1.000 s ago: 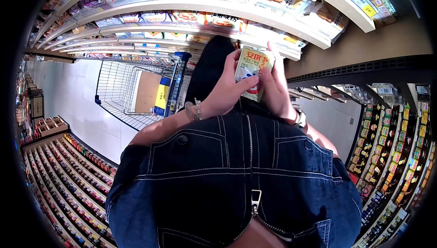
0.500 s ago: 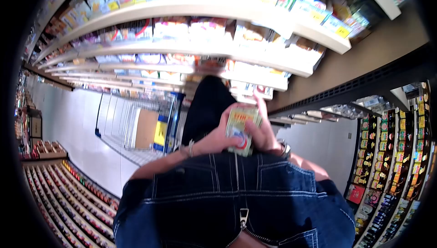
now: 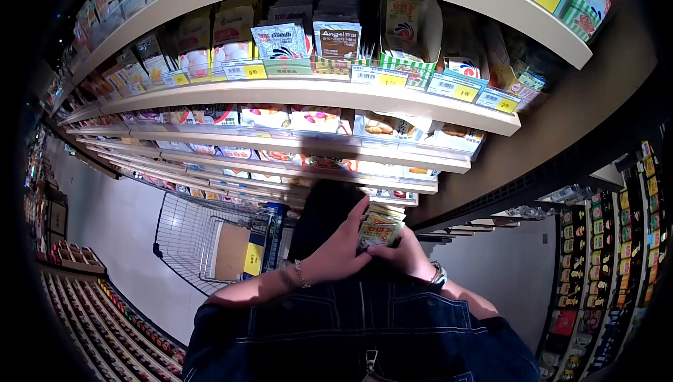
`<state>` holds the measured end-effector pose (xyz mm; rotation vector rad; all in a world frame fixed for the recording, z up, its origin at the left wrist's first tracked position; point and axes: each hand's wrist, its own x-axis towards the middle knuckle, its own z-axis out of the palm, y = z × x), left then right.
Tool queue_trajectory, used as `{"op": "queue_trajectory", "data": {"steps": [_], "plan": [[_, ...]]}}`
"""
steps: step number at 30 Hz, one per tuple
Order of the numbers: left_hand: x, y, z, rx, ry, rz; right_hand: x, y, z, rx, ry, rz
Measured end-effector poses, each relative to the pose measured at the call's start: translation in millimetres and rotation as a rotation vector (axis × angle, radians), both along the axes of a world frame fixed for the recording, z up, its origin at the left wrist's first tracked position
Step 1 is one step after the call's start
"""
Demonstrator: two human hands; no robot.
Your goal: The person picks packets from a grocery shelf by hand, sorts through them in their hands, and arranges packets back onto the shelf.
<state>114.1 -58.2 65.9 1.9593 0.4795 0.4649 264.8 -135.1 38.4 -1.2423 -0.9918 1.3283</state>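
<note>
A stack of small sachets (image 3: 381,230), pale yellow-green with orange-red lettering, is held low in front of my body. My right hand (image 3: 410,254) grips its right side, thumb across the lower front. Along the stack's left edge, my left hand (image 3: 339,247) is open, with straight fingers pointing up and its thumb near the bottom corner. Several sachets show one behind another at the top. Above the hands, a shelf (image 3: 308,91) carries similar upright packets, including a brown-and-white Angel sachet (image 3: 338,41) and a taller packet in a green-striped box (image 3: 403,28).
A shopping cart (image 3: 189,235) holding a brown cardboard piece (image 3: 230,250) stands at left. Lower shelves (image 3: 280,145) carry bagged goods. A brown shelf end panel (image 3: 561,112) rises at right. Stocked racks (image 3: 592,256) line the far right, with sloped rows of products (image 3: 105,319) at lower left.
The view has tilted up, showing more of the upper shelf. My left hand has shifted from the sachets' front to their left edge, fingers straightened. The right hand still grips the stack.
</note>
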Motion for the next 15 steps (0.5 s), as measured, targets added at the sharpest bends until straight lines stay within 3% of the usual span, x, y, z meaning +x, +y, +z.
{"op": "queue_trajectory", "data": {"steps": [2,3,6,8,9,11,12,13,15], "plan": [[10,9,13,0.222,0.116,-0.026,7,1,8,-0.011,-0.061,-0.050],[15,15,30,0.167,0.268,-0.090,9,1,12,0.027,0.020,-0.111],[29,33,61,0.406,0.234,-0.269,20,-3,24,0.028,0.250,-0.151],[37,60,104,0.515,0.181,-0.244,28,-5,33,0.036,0.373,-0.153],[46,75,120,0.722,0.016,-0.125,34,-8,32,0.048,0.413,-0.174],[68,102,172,0.708,-0.059,0.009,37,-10,38,0.053,0.444,-0.269],[85,124,187,0.938,-0.181,0.000,40,-9,35,0.070,0.435,-0.273],[101,141,198,1.100,-0.117,0.009,43,-10,31,0.086,0.425,-0.278],[138,159,216,1.026,0.541,0.031,45,-12,30,0.112,0.440,-0.296]]}}
